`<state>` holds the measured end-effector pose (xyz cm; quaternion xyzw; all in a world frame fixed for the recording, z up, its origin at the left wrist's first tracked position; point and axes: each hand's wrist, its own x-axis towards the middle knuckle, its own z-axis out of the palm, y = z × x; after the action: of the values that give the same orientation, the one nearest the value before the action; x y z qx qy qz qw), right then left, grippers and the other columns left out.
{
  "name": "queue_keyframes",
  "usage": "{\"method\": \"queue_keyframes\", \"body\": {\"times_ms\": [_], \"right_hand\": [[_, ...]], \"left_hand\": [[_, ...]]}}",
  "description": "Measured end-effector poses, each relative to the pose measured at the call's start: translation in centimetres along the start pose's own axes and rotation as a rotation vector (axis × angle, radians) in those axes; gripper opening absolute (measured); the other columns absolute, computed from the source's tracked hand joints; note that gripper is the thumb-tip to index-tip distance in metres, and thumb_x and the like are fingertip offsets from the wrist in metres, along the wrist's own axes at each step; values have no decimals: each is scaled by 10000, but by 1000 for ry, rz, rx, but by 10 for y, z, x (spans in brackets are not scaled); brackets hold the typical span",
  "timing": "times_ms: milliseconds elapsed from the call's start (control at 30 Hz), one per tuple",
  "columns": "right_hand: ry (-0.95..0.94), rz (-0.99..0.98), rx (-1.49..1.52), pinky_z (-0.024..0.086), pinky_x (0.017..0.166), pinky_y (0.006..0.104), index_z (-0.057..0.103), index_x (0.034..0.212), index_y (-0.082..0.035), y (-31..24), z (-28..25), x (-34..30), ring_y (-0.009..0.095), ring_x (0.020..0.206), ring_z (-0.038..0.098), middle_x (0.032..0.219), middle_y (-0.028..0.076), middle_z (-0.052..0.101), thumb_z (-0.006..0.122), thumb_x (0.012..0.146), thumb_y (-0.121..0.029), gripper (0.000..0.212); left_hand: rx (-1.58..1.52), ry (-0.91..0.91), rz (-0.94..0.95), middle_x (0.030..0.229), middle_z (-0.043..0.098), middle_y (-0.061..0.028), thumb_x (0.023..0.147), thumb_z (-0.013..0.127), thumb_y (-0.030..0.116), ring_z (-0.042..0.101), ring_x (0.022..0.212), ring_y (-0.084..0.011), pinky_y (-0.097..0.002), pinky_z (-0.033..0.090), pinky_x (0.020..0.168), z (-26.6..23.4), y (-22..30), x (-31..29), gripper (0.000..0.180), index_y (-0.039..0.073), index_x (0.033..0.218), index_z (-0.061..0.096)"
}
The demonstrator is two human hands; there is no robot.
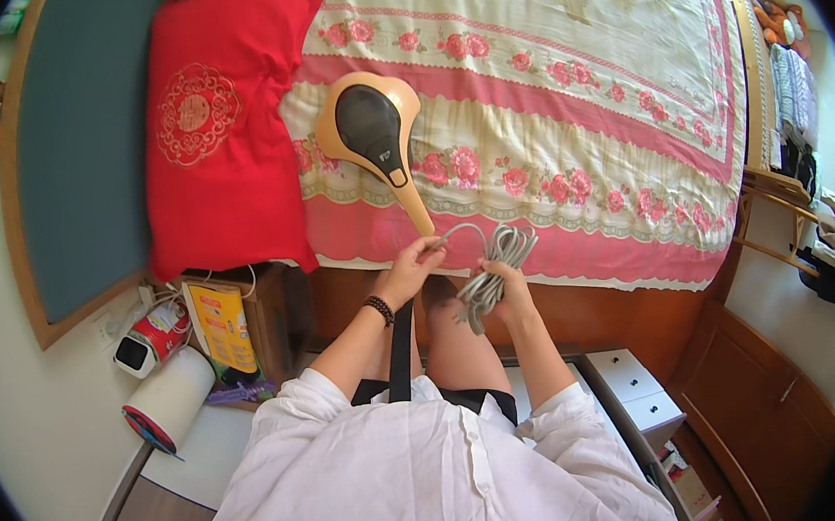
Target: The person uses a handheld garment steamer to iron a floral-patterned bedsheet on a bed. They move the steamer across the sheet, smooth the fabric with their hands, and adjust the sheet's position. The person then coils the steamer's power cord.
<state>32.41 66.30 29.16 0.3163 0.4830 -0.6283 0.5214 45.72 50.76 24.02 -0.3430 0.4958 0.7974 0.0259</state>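
Note:
A handheld massager (370,119), tan with a black oval panel on its wide head, lies on the bed with its handle pointing toward me. From the handle's end runs a grey power cord (509,245), most of it gathered into a looped bundle. My right hand (509,287) is closed around that bundle just off the bed's near edge. Close to the handle's tip, my left hand (416,267), with a dark bead bracelet on the wrist, pinches the cord's start. Between the two hands, a short stretch of cord arches.
A floral bedspread (542,88) covers the bed, with a red pillow (220,139) on its left. Lower left, a bedside cabinet (272,315) stands by a white cylinder (171,395) and a red-and-white device (152,338). White drawers (634,385) stand at lower right.

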Motion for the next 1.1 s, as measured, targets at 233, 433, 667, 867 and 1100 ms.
{"method": "queue_keyframes", "body": {"times_ms": [233, 433, 667, 867, 1100], "right_hand": [[-11, 7, 5, 566, 684, 364, 596, 896, -27, 23, -15, 44, 209, 735, 652, 784, 89, 642, 670, 792, -32, 128], [76, -12, 119, 563, 646, 357, 600, 901, -25, 6, -23, 73, 205, 711, 650, 806, 81, 643, 669, 788, -17, 133], [-133, 2, -296, 546, 671, 352, 587, 995, -3, 5, -2, 63, 206, 750, 647, 851, 90, 629, 635, 745, 37, 257], [-103, -34, -240, 531, 672, 323, 595, 1025, -10, 16, 10, 78, 198, 755, 644, 895, 76, 628, 615, 758, 58, 277], [-82, -24, -121, 524, 644, 299, 579, 1003, -36, 33, 9, 88, 180, 750, 643, 872, 54, 632, 634, 815, 13, 202]], "left_hand": [[-34, 300, 50, 843, 668, -34, 955, 551, 73, 630, 816, -104, -239, 513, 762, 36, -21, 34, 158, -8, 1055, 642], [-237, 226, 161, 858, 627, 7, 962, 591, 162, 537, 742, -81, -231, 461, 708, 39, -22, 47, 225, -3, 1107, 640], [-815, 226, -149, 940, 666, -45, 947, 604, 118, 626, 840, -120, -258, 522, 778, 43, -6, 60, 202, -18, 1091, 644], [-838, 336, -206, 954, 684, -63, 939, 608, 101, 650, 820, -128, -259, 536, 748, 44, -14, 71, 173, -26, 1045, 659], [86, 483, -144, 842, 697, -84, 824, 718, 121, 633, 695, -135, -272, 492, 632, 36, 12, 69, 170, 12, 954, 707]]}}
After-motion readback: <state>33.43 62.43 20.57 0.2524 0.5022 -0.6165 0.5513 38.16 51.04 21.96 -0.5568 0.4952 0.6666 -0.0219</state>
